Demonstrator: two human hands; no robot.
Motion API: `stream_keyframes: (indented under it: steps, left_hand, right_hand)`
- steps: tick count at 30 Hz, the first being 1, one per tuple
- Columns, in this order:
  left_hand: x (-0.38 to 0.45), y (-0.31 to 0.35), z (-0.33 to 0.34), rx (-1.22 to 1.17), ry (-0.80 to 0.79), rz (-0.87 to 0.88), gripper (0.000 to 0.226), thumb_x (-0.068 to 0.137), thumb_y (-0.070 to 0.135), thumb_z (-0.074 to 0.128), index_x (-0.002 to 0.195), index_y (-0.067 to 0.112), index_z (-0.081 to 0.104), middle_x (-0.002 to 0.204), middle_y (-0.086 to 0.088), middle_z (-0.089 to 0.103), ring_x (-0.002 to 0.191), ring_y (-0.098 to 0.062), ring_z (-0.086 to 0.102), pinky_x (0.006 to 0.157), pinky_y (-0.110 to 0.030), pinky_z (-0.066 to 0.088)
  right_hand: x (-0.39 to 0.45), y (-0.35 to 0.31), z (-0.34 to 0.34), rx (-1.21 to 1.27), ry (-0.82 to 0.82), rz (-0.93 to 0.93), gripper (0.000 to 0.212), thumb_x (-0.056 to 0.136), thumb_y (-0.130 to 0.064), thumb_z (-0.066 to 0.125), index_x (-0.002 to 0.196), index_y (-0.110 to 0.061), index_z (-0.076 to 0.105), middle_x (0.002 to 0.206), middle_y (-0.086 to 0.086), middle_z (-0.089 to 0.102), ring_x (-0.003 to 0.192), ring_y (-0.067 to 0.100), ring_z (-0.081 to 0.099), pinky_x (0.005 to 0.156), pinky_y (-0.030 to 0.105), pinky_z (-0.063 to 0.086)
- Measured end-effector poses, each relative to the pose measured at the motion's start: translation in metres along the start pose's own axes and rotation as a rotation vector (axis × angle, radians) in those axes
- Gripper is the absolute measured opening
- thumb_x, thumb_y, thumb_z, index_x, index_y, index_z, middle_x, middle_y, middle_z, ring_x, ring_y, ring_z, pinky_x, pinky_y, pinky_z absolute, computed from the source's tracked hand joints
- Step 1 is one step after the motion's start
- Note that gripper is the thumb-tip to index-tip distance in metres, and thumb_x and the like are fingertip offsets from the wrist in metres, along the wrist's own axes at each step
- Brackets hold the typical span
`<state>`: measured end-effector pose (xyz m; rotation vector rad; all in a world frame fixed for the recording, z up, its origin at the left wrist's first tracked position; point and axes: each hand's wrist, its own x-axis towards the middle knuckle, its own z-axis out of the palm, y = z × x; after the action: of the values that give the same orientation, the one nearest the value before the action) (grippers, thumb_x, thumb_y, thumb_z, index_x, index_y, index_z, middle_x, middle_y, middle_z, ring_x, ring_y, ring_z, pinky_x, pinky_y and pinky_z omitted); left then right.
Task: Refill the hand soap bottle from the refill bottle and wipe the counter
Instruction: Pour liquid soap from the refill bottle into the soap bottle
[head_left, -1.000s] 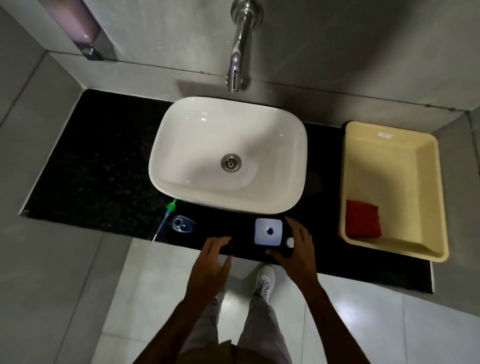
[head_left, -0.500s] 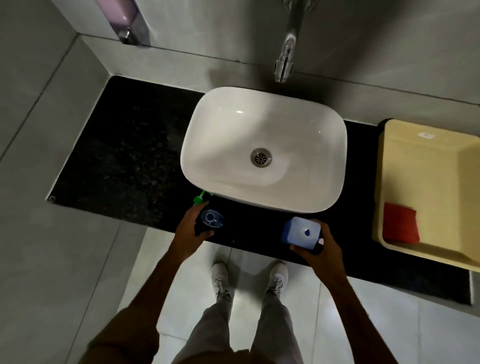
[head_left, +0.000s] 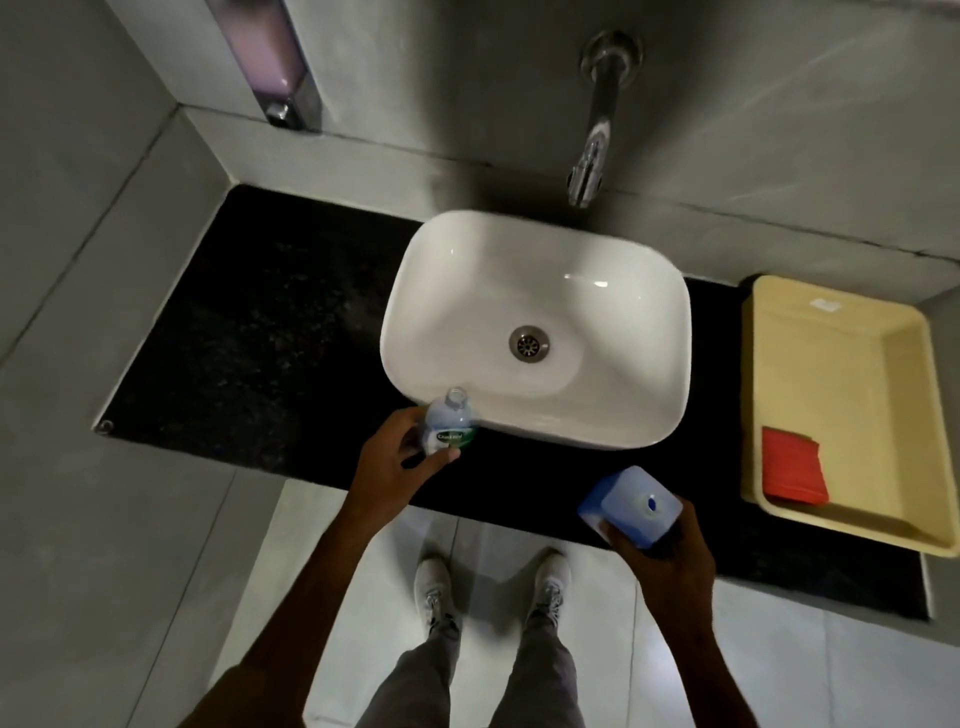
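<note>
Red cloth in tray, bottle uncapped

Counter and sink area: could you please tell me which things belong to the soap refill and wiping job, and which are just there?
Job: soap bottle in left hand; refill bottle in right hand; red cloth; counter.
Just there: sink, tap, yellow tub, wall dispenser.

Yellow tray cut off at the right edge; hand soap bottle label too blurred to read
</note>
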<state>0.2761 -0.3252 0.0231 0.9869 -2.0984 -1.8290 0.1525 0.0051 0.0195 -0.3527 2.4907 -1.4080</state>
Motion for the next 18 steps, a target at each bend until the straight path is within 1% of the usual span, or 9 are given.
stream_keyframes:
  steps: [2,5,6,8,9,10,12,15,18]
  left_hand:
    - [0.001,0.038,-0.008,-0.022,-0.006,0.041,0.057,0.068,0.041,0.088,0.119,0.035,0.064,0.119,0.003,0.073,0.112,-0.014,0.071,0.089,-0.031,0.061]
    - [0.001,0.11,-0.02,-0.015,-0.038,0.159,0.05,0.059,0.057,0.086,0.103,0.052,0.065,0.105,0.013,0.077,0.098,-0.009,0.075,0.077,-0.025,0.063]
    - [0.001,0.135,-0.023,-0.01,-0.053,0.206,0.047,0.059,0.058,0.085,0.101,0.052,0.065,0.102,0.017,0.077,0.094,-0.007,0.076,0.075,-0.022,0.063]
    - [0.001,0.18,-0.025,0.024,-0.074,0.316,0.044,0.063,0.053,0.086,0.102,0.046,0.065,0.101,0.019,0.076,0.092,-0.005,0.076,0.074,-0.018,0.062]
    - [-0.004,0.198,-0.026,0.034,-0.09,0.337,0.045,0.065,0.05,0.086,0.104,0.041,0.065,0.102,0.018,0.076,0.092,-0.005,0.076,0.075,-0.018,0.062]
    - [-0.009,0.222,-0.027,0.025,-0.106,0.395,0.046,0.067,0.047,0.087,0.106,0.037,0.066,0.103,0.017,0.076,0.093,-0.005,0.075,0.076,-0.019,0.062]
    - [-0.013,0.253,-0.027,0.044,-0.131,0.487,0.046,0.069,0.046,0.087,0.108,0.037,0.065,0.104,0.017,0.076,0.093,-0.004,0.075,0.075,-0.02,0.062]
    - [-0.031,0.308,-0.029,0.048,-0.17,0.637,0.04,0.069,0.055,0.084,0.103,0.048,0.064,0.104,0.022,0.075,0.091,-0.001,0.074,0.073,-0.017,0.062]
    - [-0.047,0.35,-0.031,0.055,-0.197,0.772,0.037,0.072,0.055,0.082,0.102,0.05,0.063,0.102,0.026,0.075,0.09,0.001,0.074,0.07,-0.012,0.059]
  right_hand:
    - [-0.001,-0.038,-0.014,0.003,0.068,0.0,0.064,0.06,-0.047,0.087,0.113,-0.057,0.052,0.105,-0.042,0.063,0.095,-0.022,0.061,0.067,-0.002,0.047]
    - [0.007,-0.103,-0.038,0.011,0.187,-0.125,0.063,0.055,-0.059,0.085,0.112,-0.058,0.058,0.105,-0.04,0.065,0.096,-0.02,0.061,0.074,-0.003,0.044]
    - [0.014,-0.125,-0.049,0.047,0.219,-0.177,0.065,0.057,-0.056,0.09,0.115,-0.051,0.062,0.107,-0.034,0.068,0.099,-0.014,0.064,0.077,0.001,0.049]
    - [0.027,-0.171,-0.069,0.065,0.279,-0.289,0.072,0.061,-0.05,0.094,0.123,-0.032,0.064,0.111,-0.017,0.072,0.103,0.003,0.07,0.084,0.027,0.06]
    - [0.03,-0.192,-0.078,0.043,0.307,-0.327,0.075,0.061,-0.051,0.094,0.125,-0.026,0.063,0.111,-0.011,0.072,0.102,0.01,0.07,0.083,0.036,0.061]
    - [0.031,-0.218,-0.092,0.021,0.369,-0.4,0.077,0.061,-0.054,0.093,0.125,-0.024,0.063,0.111,-0.009,0.072,0.101,0.014,0.07,0.082,0.04,0.06]
    - [0.039,-0.261,-0.113,-0.022,0.42,-0.496,0.072,0.061,-0.058,0.09,0.119,-0.024,0.064,0.109,-0.01,0.069,0.1,0.015,0.069,0.08,0.037,0.057]
    - [0.037,-0.328,-0.141,-0.048,0.507,-0.66,0.059,0.065,-0.057,0.087,0.11,-0.026,0.064,0.104,-0.011,0.063,0.096,0.013,0.067,0.078,0.03,0.058]
    - [0.029,-0.383,-0.166,-0.158,0.594,-0.762,0.06,0.066,-0.062,0.084,0.112,-0.031,0.062,0.103,-0.016,0.067,0.092,0.007,0.067,0.075,0.021,0.055]
